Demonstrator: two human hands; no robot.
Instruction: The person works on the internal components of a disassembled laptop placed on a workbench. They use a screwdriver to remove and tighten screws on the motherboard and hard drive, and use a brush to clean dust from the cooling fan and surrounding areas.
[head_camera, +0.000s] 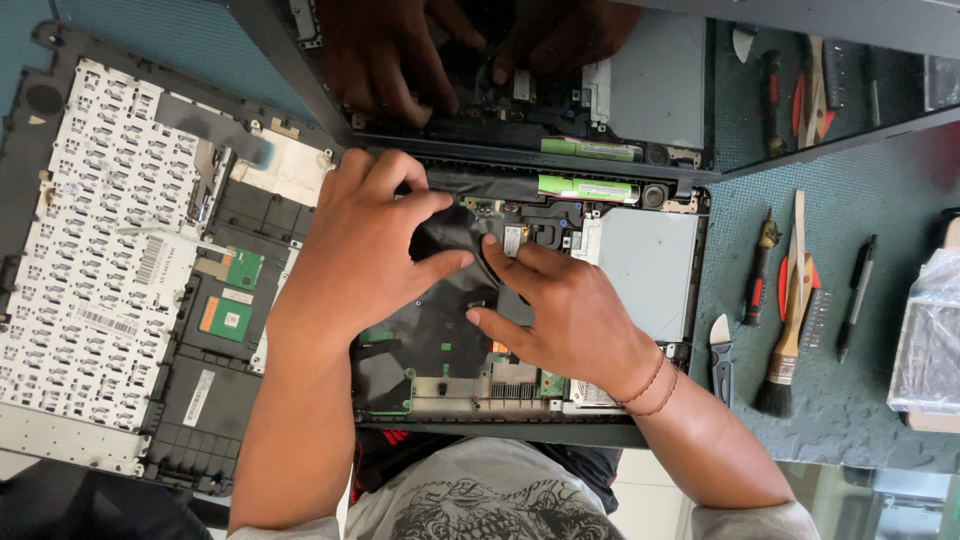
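Observation:
An opened laptop base (640, 270) lies in front of me with its circuit board and a silver drive bay exposed. My left hand (365, 250) pinches a black plastic sheet (445, 235) that covers the board, lifting its edge. My right hand (560, 310) rests on the board beside it, index finger pressing near a small connector. The laptop's dark screen (660, 90) stands behind and mirrors both hands.
The removed keyboard cover (110, 250) lies upside down at left. On the green mat at right lie a screwdriver (757, 268), a paintbrush (785, 330), a small blade (722, 355), a black pen (857, 295) and a plastic-wrapped box (930, 340).

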